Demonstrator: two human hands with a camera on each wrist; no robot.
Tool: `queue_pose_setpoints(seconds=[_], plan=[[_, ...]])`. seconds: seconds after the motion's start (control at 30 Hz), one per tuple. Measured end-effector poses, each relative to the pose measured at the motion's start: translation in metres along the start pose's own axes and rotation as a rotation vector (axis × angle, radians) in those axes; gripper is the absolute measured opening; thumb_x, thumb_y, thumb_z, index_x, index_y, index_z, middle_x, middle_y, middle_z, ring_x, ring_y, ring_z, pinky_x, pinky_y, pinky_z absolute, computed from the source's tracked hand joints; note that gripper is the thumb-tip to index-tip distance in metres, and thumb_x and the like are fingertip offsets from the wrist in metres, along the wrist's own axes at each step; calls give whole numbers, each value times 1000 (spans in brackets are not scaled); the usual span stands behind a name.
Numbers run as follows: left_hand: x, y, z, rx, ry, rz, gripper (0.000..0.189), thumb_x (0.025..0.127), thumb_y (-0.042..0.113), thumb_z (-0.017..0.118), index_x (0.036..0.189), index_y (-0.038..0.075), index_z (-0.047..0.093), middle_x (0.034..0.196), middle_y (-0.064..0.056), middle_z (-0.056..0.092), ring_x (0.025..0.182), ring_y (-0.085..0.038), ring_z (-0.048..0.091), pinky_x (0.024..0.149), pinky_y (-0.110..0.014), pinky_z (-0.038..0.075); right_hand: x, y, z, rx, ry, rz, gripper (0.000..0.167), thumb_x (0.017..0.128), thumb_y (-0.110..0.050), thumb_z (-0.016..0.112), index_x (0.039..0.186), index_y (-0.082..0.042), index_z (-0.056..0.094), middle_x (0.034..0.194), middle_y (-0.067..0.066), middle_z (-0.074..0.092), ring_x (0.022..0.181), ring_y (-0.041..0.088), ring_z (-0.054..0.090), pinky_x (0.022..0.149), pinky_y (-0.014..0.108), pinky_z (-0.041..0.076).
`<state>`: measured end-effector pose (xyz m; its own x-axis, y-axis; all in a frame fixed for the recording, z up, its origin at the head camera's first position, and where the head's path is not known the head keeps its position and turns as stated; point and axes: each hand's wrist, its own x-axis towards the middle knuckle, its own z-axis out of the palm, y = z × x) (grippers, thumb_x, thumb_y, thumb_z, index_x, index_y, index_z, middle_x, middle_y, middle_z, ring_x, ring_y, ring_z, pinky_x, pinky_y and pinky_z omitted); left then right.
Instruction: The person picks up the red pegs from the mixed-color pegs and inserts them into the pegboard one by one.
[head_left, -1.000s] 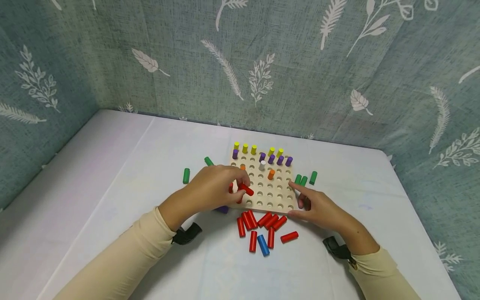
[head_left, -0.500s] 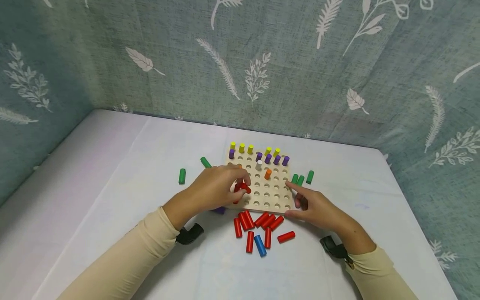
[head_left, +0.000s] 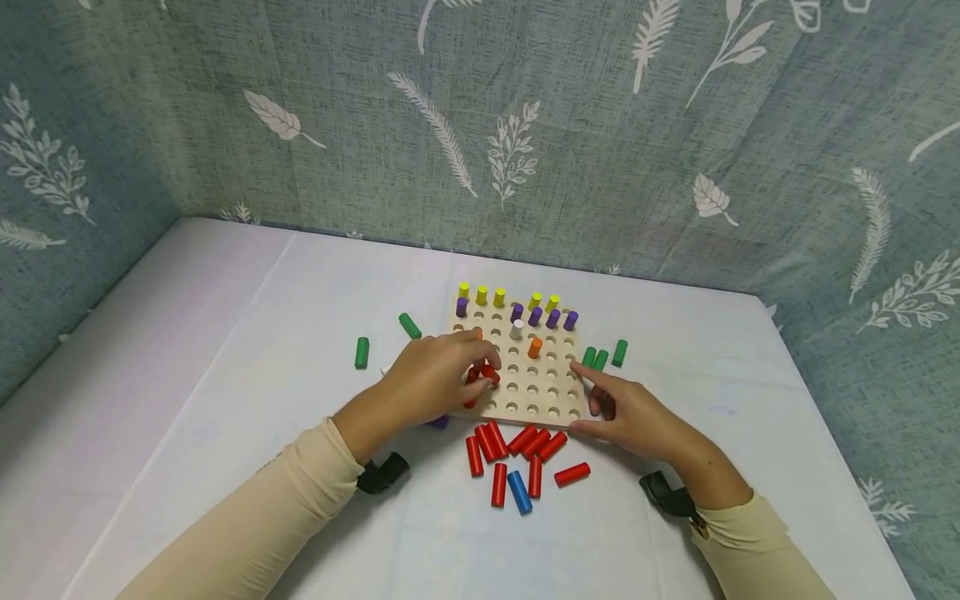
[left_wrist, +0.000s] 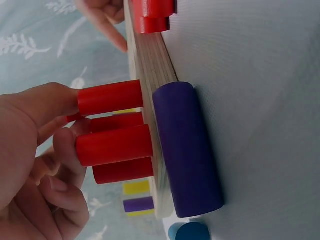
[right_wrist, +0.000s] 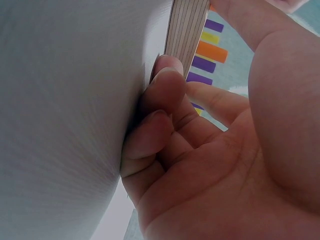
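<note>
My left hand [head_left: 442, 377] pinches a red peg [left_wrist: 111, 97] between thumb and fingers over the left front of the wooden pegboard [head_left: 522, 378]. In the left wrist view the peg's lower end is right at the board, and several other red pegs [left_wrist: 116, 145] stand upright beside it. The hand hides part of that corner in the head view. My right hand [head_left: 637, 417] grips the board's right front corner, thumb at the front edge and index finger along the right side. Its other fingers [right_wrist: 162, 92] curl against the board's edge, low by the table.
Yellow pegs [head_left: 499, 297], purple pegs [head_left: 535, 317], a white peg [head_left: 517, 329] and an orange peg [head_left: 535, 348] stand in the board. Loose red pegs [head_left: 498, 485] and a blue peg [head_left: 519, 492] lie in front, green pegs [head_left: 362, 352] at both sides. A purple peg [left_wrist: 187, 150] lies by the left edge.
The red peg in my left hand has gone from slanting outward to more upright, lower at the board. The right hand keeps its place on the board. The whole head view has shifted slightly.
</note>
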<state>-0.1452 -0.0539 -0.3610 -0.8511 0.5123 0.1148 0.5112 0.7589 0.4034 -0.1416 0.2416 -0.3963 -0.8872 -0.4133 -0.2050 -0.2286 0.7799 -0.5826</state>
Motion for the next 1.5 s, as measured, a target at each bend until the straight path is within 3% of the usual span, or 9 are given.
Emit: queue_pose_setpoints(seconds=[0.27,0.5,0.67,0.77,1.5], plan=[[2,-1,2,9,-3,14,17,88,23,78,104,21,74,95,5,64,72,-11,55,57,-23,44,-1,-1,-1,-14,7,-7,87,81,-30,84,153,-11,40,87,2,52,76,15,49,59,21,43],[-1,0,3,17,-14,2,25,88,26,79,111,20,76,116,-3,70,95,-18,68,73,-33,58,-2,-4,0,-15,1,12,89,80,-32,84,154,-12,39,87,2,53,77,15,49,60,20,44],[-1,1,4,24,9,40,23,88,24,78,111,19,76,100,2,66,74,-10,57,58,-23,48,-3,-5,-2,-9,9,1,87,81,-30,84,153,-11,40,87,2,53,77,15,49,59,21,43],[0,1,3,32,14,48,23,88,24,79,111,19,76,98,4,66,71,-7,54,55,-21,44,-3,-4,-3,-4,10,-8,86,81,-28,84,153,-9,40,87,2,52,76,15,49,59,21,42],[-1,1,5,11,-20,30,25,90,21,76,115,20,76,109,3,71,77,-8,59,58,-24,46,-2,-5,0,-3,10,4,87,80,-29,85,153,-10,41,86,3,52,77,16,49,59,21,43]])
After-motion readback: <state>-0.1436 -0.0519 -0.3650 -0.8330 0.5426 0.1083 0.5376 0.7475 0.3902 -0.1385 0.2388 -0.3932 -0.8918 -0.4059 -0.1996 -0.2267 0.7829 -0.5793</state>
